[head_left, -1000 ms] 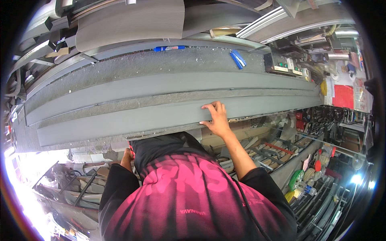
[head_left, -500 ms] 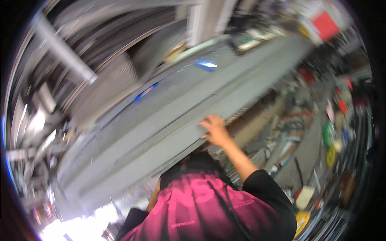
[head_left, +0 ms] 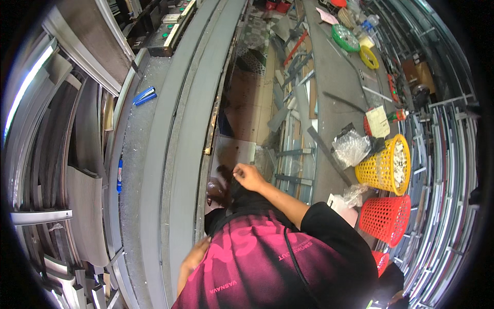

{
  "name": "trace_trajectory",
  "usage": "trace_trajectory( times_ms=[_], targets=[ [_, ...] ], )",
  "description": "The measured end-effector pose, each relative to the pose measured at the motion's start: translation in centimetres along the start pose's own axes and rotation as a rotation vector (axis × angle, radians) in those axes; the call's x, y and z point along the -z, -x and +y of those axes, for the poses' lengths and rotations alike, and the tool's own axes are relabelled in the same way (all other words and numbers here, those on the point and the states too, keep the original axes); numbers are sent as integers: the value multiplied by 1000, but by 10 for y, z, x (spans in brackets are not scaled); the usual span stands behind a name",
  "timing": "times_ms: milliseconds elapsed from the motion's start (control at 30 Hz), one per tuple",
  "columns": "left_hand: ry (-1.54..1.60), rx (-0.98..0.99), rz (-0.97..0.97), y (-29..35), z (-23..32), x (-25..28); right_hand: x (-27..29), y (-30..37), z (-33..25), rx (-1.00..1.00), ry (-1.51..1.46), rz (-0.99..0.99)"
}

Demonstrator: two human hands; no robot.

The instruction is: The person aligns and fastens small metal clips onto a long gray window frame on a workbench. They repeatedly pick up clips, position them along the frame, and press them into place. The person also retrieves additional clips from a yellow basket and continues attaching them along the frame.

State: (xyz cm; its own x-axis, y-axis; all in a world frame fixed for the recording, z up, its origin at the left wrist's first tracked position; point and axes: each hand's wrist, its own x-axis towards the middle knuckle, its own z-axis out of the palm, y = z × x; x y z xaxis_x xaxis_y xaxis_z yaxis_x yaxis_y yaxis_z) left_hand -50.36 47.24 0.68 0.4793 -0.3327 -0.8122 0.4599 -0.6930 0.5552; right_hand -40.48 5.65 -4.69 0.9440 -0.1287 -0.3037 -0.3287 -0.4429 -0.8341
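Observation:
My right hand point(head_left: 248, 177) hangs over the gap beside a long grey workbench point(head_left: 188, 118), clear of its edge. Its fingers are loosely curled, with nothing visible in them. My left hand point(head_left: 194, 255) is low by the bench's near end, against my shirt; its fingers are mostly hidden. On the bench's far left strip lie a blue stapler-like tool point(head_left: 144, 96) and a blue marker point(head_left: 120, 176).
Right of the gap, a grey table point(head_left: 342, 87) carries a yellow basket point(head_left: 383, 167), a red basket point(head_left: 385, 220), a plastic bag point(head_left: 351, 148) and a green round tray point(head_left: 345, 38). Metal profiles point(head_left: 437, 170) fill the far right; curved strips point(head_left: 85, 211) stand at left.
My view has turned, so the bench now runs up and down the picture. My right hand has come off the bench edge and its spread fingers have curled.

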Motion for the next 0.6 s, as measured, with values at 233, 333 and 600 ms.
trace_trajectory(
  times_ms=[233,333,600],
  targets=[
    [549,-334,144,-25,222,64,28,-49,47,-168,291,-576],
    [604,-404,284,-43,296,61,72,-104,4,48,44,-89],
    [403,-647,80,-118,449,53,223,-239,-121,207,-232,432]
  ],
)
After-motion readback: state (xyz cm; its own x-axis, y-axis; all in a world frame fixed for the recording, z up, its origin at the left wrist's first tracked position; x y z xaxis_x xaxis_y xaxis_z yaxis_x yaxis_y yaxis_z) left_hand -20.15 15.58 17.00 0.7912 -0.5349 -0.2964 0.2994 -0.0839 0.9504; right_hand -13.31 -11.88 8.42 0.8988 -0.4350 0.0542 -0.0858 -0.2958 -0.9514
